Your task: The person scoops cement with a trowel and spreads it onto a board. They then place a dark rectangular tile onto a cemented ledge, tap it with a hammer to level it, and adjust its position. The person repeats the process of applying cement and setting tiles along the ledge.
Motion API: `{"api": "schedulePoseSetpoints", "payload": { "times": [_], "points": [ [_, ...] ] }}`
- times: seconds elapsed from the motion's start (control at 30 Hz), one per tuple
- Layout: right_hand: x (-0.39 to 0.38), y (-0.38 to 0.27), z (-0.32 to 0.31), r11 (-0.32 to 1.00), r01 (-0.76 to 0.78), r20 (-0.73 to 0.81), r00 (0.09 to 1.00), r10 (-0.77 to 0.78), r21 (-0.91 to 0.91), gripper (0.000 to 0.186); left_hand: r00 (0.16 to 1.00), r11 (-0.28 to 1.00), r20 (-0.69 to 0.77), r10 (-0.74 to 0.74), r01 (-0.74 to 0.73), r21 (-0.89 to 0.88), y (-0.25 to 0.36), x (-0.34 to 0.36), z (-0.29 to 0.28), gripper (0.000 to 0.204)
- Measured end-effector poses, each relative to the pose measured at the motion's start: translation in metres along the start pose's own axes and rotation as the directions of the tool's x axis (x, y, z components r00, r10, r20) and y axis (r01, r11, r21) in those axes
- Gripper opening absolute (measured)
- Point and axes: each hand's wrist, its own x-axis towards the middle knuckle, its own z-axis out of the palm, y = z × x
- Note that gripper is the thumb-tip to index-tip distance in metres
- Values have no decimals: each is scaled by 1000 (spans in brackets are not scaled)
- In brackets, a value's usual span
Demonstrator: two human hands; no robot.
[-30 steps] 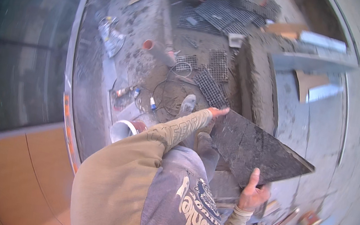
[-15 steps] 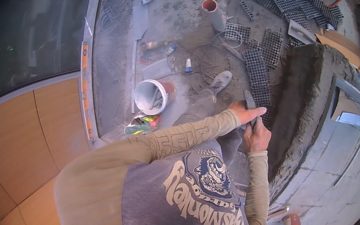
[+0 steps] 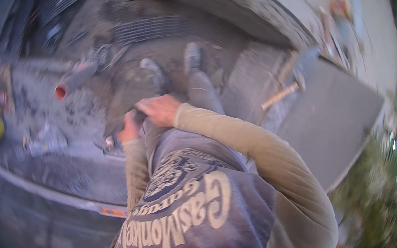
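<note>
Both my hands are close together in front of my waist, blurred by motion. A flat grey trowel (image 3: 132,91), its broad face showing, stands out just beyond them. My left hand (image 3: 130,128) is closed near its lower edge, and my right hand (image 3: 160,110) is closed around its dark handle area. Fingers and handle overlap, so the exact hold is partly hidden. Below the hands are my legs and two dusty shoes, set on dirty ground.
To the right a hammer (image 3: 282,94) with a wooden handle lies beside a large grey slab (image 3: 331,119). An orange-mouthed pipe (image 3: 74,82) lies to the left. Black grid panels (image 3: 151,28) rest ahead, below a rough ledge (image 3: 217,5). An orange level (image 3: 113,212) lies along the near frame.
My view has swung round to the right, bringing the slab and hammer in. The trowel, edge-on before, now shows its broad face. Both hands still hold it.
</note>
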Motion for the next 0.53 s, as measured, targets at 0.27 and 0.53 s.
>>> {"api": "schedulePoseSetpoints", "payload": {
  "times": [0.27, 0.53],
  "points": [
    [-120, 114, 5, 661, -632, -135, 674, 727, 405, 39, 972, 933, 92, 217, -234, 273, 38, -12, 8, 56],
    [-322, 231, 128, 163, -799, 95, 265, 960, 578, 48, 980, 924, 135, 145, -183, 336, 57, -27, 79, 56]
  ]
}}
